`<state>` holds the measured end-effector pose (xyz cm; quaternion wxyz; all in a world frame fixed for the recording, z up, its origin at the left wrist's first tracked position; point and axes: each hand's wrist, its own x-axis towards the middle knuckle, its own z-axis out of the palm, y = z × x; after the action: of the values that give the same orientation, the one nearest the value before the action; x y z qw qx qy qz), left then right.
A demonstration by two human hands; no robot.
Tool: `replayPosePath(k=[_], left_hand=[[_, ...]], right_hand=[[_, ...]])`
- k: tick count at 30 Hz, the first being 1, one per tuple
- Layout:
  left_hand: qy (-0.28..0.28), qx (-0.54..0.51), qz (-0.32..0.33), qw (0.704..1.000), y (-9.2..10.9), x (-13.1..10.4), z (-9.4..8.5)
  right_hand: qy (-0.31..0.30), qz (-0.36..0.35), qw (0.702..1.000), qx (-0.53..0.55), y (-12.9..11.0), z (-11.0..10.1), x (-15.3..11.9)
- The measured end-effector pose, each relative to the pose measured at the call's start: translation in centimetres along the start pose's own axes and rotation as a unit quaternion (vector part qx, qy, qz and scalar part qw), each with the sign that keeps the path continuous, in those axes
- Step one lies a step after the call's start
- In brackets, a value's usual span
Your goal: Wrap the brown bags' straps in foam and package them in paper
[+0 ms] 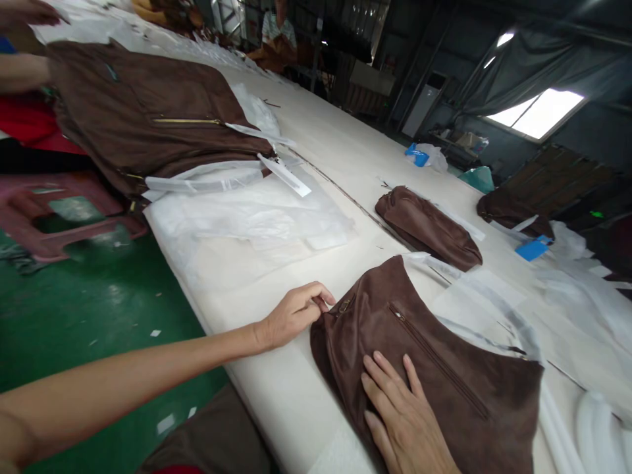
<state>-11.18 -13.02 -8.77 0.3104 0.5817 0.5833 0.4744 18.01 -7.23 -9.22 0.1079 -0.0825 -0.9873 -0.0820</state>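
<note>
A brown handbag [444, 359] lies on the white table close in front of me, with a long zipper running across its side. Its strap [513, 316] is wrapped in white film and loops up at the far side. My left hand [293, 313] is closed, with thumb and fingers pinching the bag's left edge near a small metal ring. Flat on the bag's lower front rests my right hand [402, 411], its fingers spread. What exactly the left fingertips hold at the edge is too small to see.
A larger brown bag [162, 99] lies at the left, with another person's arm [22, 72] by it. Beyond mine is a folded brown bag [427, 224] on the table [316, 131]. Plastic film [251, 217], a red stool [64, 217] and white rolls [597, 428] are also nearby.
</note>
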Motion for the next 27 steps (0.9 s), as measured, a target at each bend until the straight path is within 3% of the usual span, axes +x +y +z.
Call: replayPosePath(k=[5,9,11,14,17,21,23,24,25,27], left_hand=[[-0.109,0.117,-0.067,0.985,0.6,2.8,0.1],[-0.111,0.145,-0.050,0.982,0.3,3.3,1.0],[-0.076,0.128,-0.008,0.989,0.2,2.5,1.1],[0.039,0.067,0.020,0.997,-0.2,0.7,1.4],[0.115,-0.066,-0.049,0.990,-1.2,-0.4,1.8],[0.131,-0.184,-0.140,0.964,-0.6,-0.1,1.3],[0.169,-0.151,-0.089,0.970,1.8,0.5,0.5],[0.177,-0.120,-0.033,0.976,3.4,0.9,0.2],[0.156,-0.090,0.038,0.983,5.2,1.4,0.2],[0.033,-0.018,0.194,0.980,8.2,2.6,1.3]], right_hand=[[0.065,0.049,0.995,0.053,-0.4,1.4,1.0],[0.072,0.057,0.995,0.043,-0.5,2.0,0.5],[0.059,0.075,0.995,0.010,-0.5,2.3,0.2],[0.031,0.100,0.994,-0.044,-0.4,2.7,-0.1],[0.014,0.096,0.993,-0.069,-0.2,2.9,-0.2],[-0.003,0.085,0.994,-0.072,-0.1,2.9,-0.2],[-0.016,0.086,0.994,-0.063,-0.2,2.7,-0.1],[-0.019,0.090,0.994,-0.052,-0.3,2.7,0.0],[-0.018,0.096,0.995,-0.036,-0.4,2.6,0.1],[-0.012,0.117,0.993,-0.004,-0.6,2.5,0.3]])
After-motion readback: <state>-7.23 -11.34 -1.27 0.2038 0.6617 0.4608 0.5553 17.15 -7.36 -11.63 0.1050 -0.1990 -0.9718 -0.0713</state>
